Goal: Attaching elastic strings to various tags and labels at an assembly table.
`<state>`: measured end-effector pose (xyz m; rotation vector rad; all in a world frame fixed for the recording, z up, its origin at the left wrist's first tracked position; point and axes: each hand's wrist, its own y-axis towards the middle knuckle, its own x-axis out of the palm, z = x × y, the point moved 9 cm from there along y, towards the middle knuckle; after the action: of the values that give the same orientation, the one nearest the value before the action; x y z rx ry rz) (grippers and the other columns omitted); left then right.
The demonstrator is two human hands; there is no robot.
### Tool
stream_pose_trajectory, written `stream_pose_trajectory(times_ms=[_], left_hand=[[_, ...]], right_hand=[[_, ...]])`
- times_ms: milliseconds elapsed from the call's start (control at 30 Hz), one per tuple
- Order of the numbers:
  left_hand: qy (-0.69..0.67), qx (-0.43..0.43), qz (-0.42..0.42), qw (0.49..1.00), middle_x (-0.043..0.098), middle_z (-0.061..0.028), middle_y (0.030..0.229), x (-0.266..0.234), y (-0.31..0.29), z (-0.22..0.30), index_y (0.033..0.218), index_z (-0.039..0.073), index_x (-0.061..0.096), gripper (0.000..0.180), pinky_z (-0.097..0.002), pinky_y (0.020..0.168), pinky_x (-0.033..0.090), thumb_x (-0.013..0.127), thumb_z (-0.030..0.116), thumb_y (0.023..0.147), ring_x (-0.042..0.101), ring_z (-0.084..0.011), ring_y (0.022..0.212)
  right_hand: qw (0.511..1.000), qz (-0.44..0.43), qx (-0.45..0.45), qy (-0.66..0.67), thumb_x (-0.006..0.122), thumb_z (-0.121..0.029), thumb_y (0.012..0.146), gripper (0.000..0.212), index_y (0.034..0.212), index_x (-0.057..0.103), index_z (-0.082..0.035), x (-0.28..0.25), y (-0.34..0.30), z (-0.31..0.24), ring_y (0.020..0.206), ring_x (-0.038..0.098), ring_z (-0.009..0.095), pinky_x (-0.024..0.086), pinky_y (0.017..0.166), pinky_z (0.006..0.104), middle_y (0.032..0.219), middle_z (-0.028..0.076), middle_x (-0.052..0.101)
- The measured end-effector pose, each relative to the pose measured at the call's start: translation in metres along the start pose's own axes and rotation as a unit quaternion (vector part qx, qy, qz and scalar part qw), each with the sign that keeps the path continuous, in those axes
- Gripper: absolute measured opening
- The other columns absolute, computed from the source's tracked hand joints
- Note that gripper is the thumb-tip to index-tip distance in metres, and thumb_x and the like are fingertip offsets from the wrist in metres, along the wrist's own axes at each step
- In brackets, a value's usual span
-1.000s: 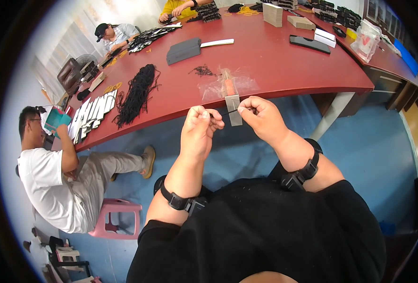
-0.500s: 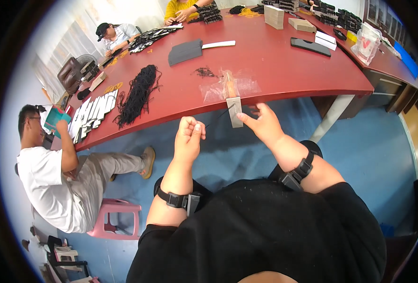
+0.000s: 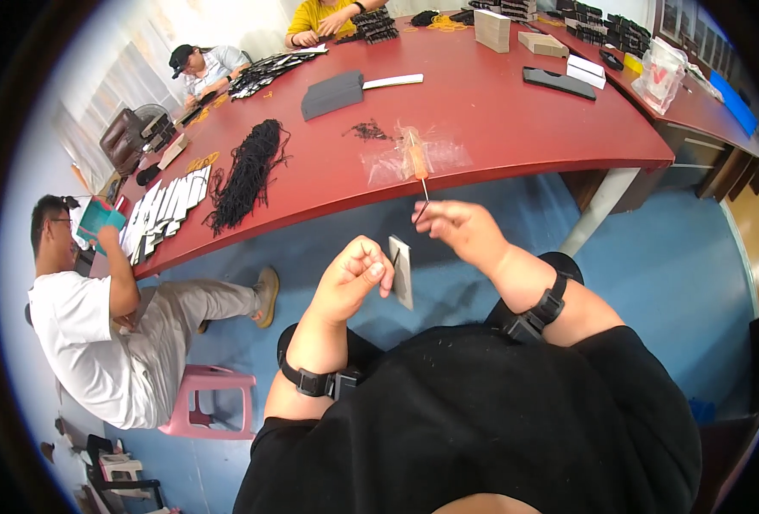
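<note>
Low in front of the table, my left hand [image 3: 355, 276] is closed at the near edge of a thin grey card [image 3: 403, 276]. A short black cord shows against the card's upper part. Up and to the right, my right hand [image 3: 465, 230] has its fingers bent together at a thin black cord [image 3: 421, 212], just below the tip of an orange-handled hook tool [image 3: 415, 158]. Clear tape [image 3: 388, 164] fixes the tool to the red table's edge, its metal shaft pointing toward me. The exact grip of the right fingertips is partly hidden.
On the red table [image 3: 499, 111] lie a bundle of black cords [image 3: 251, 176], white cards [image 3: 170, 210], a dark grey stack [image 3: 332, 94] and a black phone-like slab [image 3: 559, 84]. One person [image 3: 97, 317] sits left on a pink stool [image 3: 212, 398]; two others work at the far side.
The grey card has come off the tool's shaft and moved down toward me, beside my left hand. My left hand has lowered slightly; my right hand has swung left to the shaft's tip.
</note>
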<state>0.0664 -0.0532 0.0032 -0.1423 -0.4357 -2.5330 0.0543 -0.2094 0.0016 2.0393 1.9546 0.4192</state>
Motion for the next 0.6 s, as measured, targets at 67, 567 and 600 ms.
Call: stream_pose_trajectory(times_ms=[67,567,600], left_hand=[[0.006,0.01,-0.002,1.0,0.054,-0.0083,0.071,0.001,0.0,0.002,0.088,0.009,0.042,0.014,-0.0247,0.057,0.041,0.054,0.015,0.091,0.049,-0.0138,0.061],[-0.171,0.001,0.076,0.982,0.05,-0.0049,0.072,-0.007,0.011,-0.012,0.086,0.01,0.045,0.014,-0.0271,0.06,0.038,0.055,0.019,0.091,0.046,-0.0143,0.062],[-0.174,0.013,0.073,0.982,0.05,-0.0049,0.072,-0.006,0.012,-0.011,0.086,0.01,0.045,0.014,-0.0271,0.06,0.038,0.055,0.019,0.091,0.046,-0.0143,0.062]], right_hand=[[0.993,0.012,0.034,0.115,0.059,-0.013,0.089,0.022,0.104,0.061,0.003,-0.001,0.003,0.0,0.089,0.063,0.018,0.05,0.077,0.0296,0.094,0.011,0.065],[0.826,-0.115,0.087,0.544,0.054,-0.016,0.089,0.013,0.094,0.059,-0.005,0.034,-0.006,0.001,0.062,0.049,0.012,0.04,0.068,0.0272,0.076,0.002,0.051],[0.825,-0.121,0.092,0.545,0.054,-0.016,0.089,0.013,0.094,0.059,-0.005,0.036,-0.008,0.002,0.062,0.049,0.012,0.04,0.068,0.0272,0.076,0.002,0.051]])
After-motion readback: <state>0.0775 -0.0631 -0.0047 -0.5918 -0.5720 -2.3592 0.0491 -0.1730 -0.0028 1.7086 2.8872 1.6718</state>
